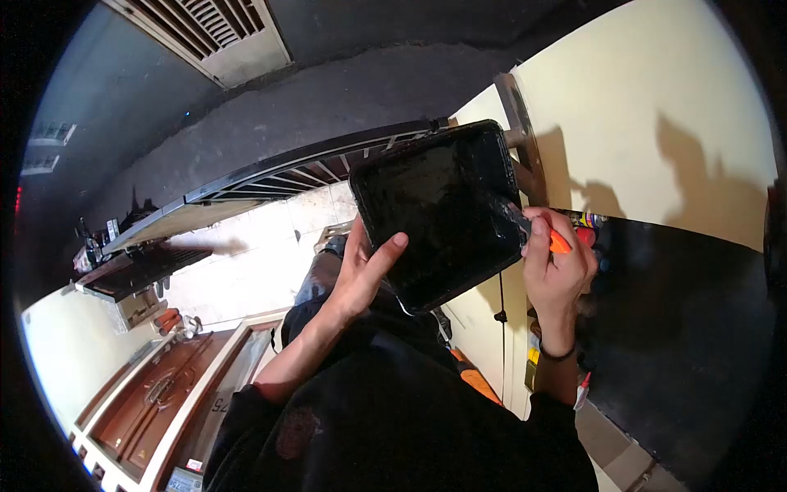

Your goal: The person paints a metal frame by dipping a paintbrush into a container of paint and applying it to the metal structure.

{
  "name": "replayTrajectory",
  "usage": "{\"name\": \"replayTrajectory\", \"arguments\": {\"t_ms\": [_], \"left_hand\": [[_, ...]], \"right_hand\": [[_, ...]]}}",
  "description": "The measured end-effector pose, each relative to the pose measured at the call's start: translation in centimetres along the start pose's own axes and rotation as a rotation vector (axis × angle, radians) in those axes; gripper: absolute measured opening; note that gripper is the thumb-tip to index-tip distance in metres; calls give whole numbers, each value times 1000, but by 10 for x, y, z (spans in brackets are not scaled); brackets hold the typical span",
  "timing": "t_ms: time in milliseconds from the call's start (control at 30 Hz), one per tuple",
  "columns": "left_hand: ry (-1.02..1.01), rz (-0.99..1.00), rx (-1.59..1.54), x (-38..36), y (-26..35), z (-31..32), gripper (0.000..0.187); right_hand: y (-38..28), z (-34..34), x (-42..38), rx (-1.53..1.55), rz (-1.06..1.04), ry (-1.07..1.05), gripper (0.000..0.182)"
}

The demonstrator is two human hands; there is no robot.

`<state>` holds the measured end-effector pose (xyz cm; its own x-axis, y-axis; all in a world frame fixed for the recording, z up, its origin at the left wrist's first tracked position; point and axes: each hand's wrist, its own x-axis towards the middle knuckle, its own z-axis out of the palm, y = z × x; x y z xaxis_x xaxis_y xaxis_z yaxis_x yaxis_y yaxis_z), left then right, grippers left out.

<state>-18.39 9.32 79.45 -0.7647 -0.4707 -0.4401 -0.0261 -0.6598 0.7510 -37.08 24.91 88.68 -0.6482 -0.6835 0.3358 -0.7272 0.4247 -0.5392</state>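
Nearest is the person's black shirt [369, 410], with both bare forearms reaching forward from its sleeves. The left hand [366, 266] holds a black tray [434, 209] by its left edge: the thumb lies over the rim, and the other fingers go round the outside and partly out of sight. The right hand [560, 262], with a dark band [557, 354] on the wrist, is closed around a tool with an orange handle [560, 241]. The tool's dark end reaches over the tray's right side; it is too dark to tell its shape or exactly what it touches. Nor can I tell whether the right fingers touch the rim.

The tray is held up in front of the body between the two hands, its open side toward the head and its inside black and glossy. Past it, low on the left, shows a trouser leg [321, 275]. Right of the shirt lies a long orange thing [475, 384], and a few small coloured items sit near the right wrist.

Farther off, a dark rail [307, 170] with slats runs leftward from behind the tray, above pale floor [262, 238]. To the right stands a cream wall [623, 98] bearing shadows. Farther left are a brown door [147, 402] and, at the top, a slatted vent [209, 29].
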Motion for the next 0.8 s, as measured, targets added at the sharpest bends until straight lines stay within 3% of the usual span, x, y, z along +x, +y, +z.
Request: {"name": "replayTrajectory", "arguments": {"t_ms": [100, 333, 433, 567, 633, 700, 733, 800], "left_hand": [[-48, 74, 8, -4, 9, 0, 76], [-22, 74, 24, -3, -6, -9, 76], [-26, 8, -52, -8, -16, -10, 75], [-14, -22, -59, -6, -27, -15, 76], [22, -9, -68, -12, -36, -18, 77], [15, -9, -44, -12, -44, -17, 76], [-7, -92, -38, -16, -36, -16, 76], [-63, -90, -4, -14, -48, -18, 77]], "right_hand": [[-6, -3, -4, -40, 18, -55, 8], [-3, 4, -26, 9, 63, 39, 9], [-13, -3, -31, 4, 173, -16, 11], [-8, 6, -54, 124, 182, 65, 14], [-2, 13, -79, 114, 238, -14, 20], [3, 27, -109, 317, 236, 143, 30], [-3, 29, -116, 348, 217, 116, 30], [-15, 28, -129, 294, 386, 71, 37]]}}
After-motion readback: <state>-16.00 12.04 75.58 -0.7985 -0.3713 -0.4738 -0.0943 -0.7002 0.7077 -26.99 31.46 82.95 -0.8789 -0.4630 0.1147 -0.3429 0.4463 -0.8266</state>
